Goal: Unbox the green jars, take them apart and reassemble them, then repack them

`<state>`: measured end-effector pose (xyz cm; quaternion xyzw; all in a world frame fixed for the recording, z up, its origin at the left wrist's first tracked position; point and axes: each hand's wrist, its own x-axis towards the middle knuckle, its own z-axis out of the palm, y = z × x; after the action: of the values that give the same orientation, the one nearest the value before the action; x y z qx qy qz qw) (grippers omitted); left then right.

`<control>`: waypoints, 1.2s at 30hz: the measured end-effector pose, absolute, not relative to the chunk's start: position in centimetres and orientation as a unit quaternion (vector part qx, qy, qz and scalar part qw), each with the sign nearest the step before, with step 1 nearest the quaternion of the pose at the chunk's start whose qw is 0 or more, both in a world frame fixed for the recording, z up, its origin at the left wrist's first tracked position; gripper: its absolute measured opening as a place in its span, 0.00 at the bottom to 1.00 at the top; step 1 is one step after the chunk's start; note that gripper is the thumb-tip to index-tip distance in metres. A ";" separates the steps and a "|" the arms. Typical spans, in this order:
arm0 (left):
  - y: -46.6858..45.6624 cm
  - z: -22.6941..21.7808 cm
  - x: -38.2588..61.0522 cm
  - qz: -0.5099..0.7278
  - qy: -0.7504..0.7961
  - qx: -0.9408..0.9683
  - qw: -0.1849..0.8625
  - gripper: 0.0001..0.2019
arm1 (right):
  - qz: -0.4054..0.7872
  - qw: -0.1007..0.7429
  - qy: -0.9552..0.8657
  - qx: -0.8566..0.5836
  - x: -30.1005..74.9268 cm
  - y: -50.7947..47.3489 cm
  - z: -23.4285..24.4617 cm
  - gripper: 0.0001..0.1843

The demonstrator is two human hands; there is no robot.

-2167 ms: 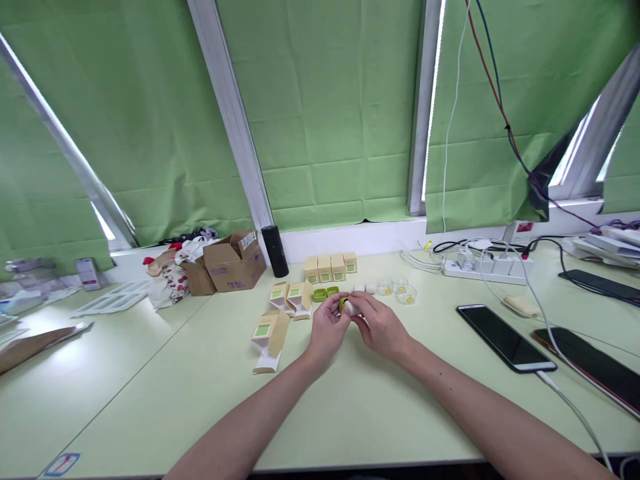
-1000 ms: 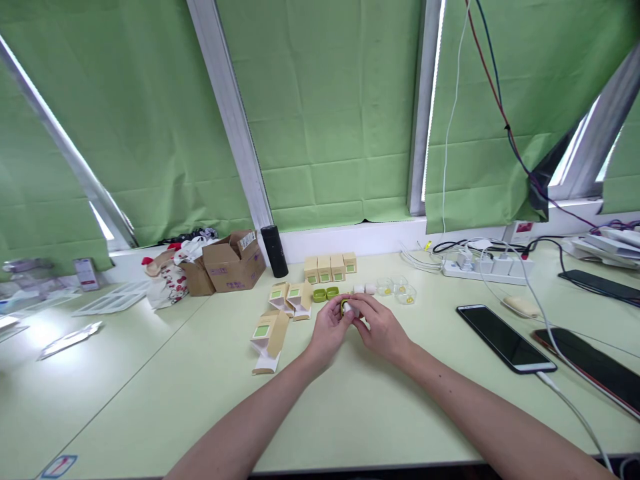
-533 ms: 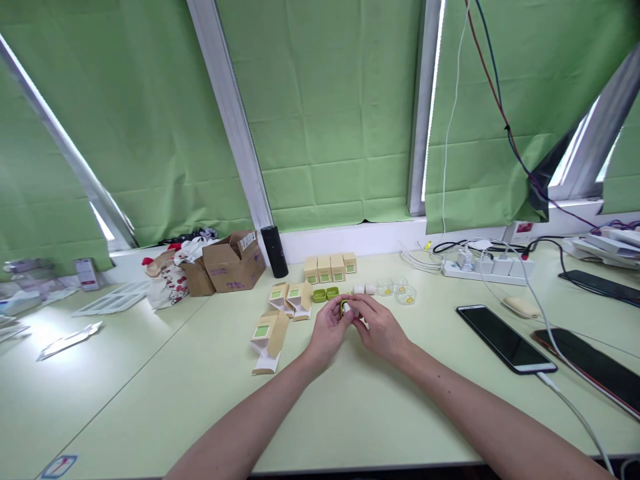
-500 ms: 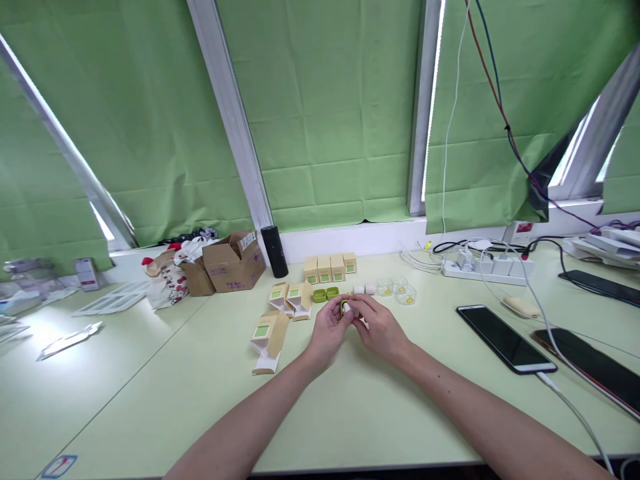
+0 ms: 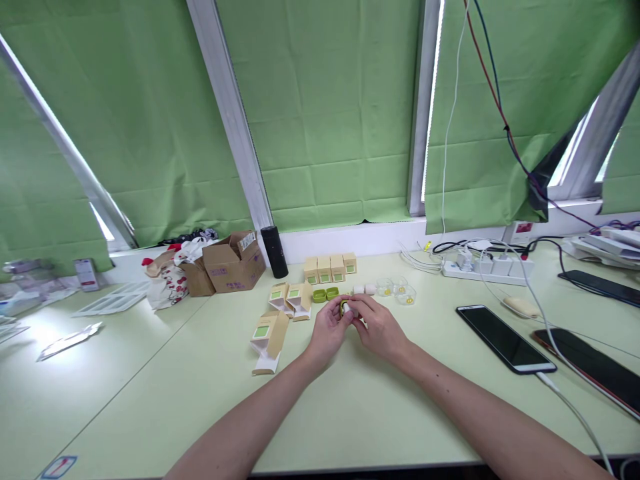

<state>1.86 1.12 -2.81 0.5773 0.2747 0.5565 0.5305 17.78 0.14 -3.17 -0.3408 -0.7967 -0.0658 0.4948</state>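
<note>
Above the table, my left hand [image 5: 329,328] closes around a small green container [image 5: 343,307], tilted on its side. My right hand [image 5: 379,327] meets it from the right, its fingertips pinched at a small white piece [image 5: 347,308] in the container's mouth. The fingers partly hide both items. Just beyond the hands sit two more green containers [image 5: 319,295], side by side. To their right are white blocks [image 5: 370,289] and several clear plastic cups [image 5: 406,295] with yellow spots. Open little cardboard boxes [image 5: 270,333] with green labels lie left of my left hand.
Closed small boxes [image 5: 325,269] stand in a row at the back. Left of them are a black cylinder [image 5: 275,252] and a brown carton [image 5: 234,261]. On the right lie a phone [image 5: 505,338] on a cable and a power strip [image 5: 487,272] with plugs.
Almost nothing differs. Both hands stay together around the green container, with at most a tiny shift of the fingers.
</note>
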 end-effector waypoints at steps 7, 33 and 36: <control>0.9 -2.5 1.8 0.554 0.283 0.575 0.532 0.28 | -0.050 0.506 -0.790 -0.343 17.8 0.1 -3.6 0.22; 0.4 -1.5 0.6 0.522 0.286 0.565 0.571 0.34 | 0.064 0.504 -0.753 -0.418 18.6 0.4 -3.6 0.21; 0.6 -1.3 0.3 0.537 0.322 0.573 0.529 0.29 | 0.086 0.520 -0.738 -0.421 18.6 0.2 -3.4 0.21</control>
<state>0.33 0.60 -1.35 0.5726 0.3218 0.5375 0.5289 18.61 0.24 -3.41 -0.4206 -0.7385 0.0855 0.5201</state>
